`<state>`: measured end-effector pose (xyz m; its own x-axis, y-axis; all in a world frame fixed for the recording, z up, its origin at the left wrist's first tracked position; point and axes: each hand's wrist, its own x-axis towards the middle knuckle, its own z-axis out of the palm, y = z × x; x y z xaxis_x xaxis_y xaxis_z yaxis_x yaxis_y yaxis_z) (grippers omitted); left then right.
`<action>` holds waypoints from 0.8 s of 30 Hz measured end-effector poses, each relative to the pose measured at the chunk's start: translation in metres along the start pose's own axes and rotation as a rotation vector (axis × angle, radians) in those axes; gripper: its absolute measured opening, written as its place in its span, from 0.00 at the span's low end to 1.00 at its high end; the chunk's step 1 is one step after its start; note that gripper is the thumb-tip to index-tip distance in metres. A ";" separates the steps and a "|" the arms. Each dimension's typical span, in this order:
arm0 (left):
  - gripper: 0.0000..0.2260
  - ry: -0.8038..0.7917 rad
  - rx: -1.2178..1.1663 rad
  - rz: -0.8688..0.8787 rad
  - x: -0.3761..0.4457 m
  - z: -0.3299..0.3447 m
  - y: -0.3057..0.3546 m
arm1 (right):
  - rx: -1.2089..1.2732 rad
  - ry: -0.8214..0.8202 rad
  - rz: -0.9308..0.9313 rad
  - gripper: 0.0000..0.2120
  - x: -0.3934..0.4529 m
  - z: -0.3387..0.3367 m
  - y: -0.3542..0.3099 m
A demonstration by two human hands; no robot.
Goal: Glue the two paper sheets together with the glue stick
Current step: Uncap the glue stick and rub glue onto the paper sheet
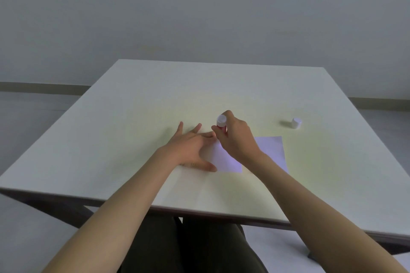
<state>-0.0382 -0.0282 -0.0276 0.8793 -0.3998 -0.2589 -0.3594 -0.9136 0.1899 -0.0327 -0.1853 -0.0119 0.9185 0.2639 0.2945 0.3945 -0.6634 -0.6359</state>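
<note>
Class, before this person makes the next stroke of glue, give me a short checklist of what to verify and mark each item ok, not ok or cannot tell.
1. Cap off the glue stick: ok, it stands apart on the table.
2. Right hand grips the stick: ok.
3. Left hand flat, steadying the near sheet: ok.
4. Glue tip touching paper: cannot tell, hidden by the hand.
5. Second sheet within reach: ok, beside the first.
</note>
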 end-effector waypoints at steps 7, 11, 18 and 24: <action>0.37 -0.009 -0.011 -0.017 0.000 -0.001 0.001 | -0.034 0.013 -0.066 0.07 -0.021 0.002 -0.003; 0.34 -0.011 -0.024 0.018 0.000 -0.002 0.004 | 0.007 -0.015 -0.065 0.08 -0.039 0.000 -0.005; 0.42 -0.015 -0.047 0.010 -0.001 -0.001 0.003 | 0.051 -0.058 -0.027 0.09 -0.052 -0.003 -0.009; 0.46 -0.018 -0.039 -0.019 0.001 0.004 0.000 | 0.081 -0.059 0.060 0.09 -0.049 -0.016 0.005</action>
<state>-0.0389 -0.0290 -0.0315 0.8800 -0.3842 -0.2794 -0.3304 -0.9176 0.2212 -0.0766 -0.2128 -0.0181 0.9397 0.2678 0.2126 0.3371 -0.6212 -0.7075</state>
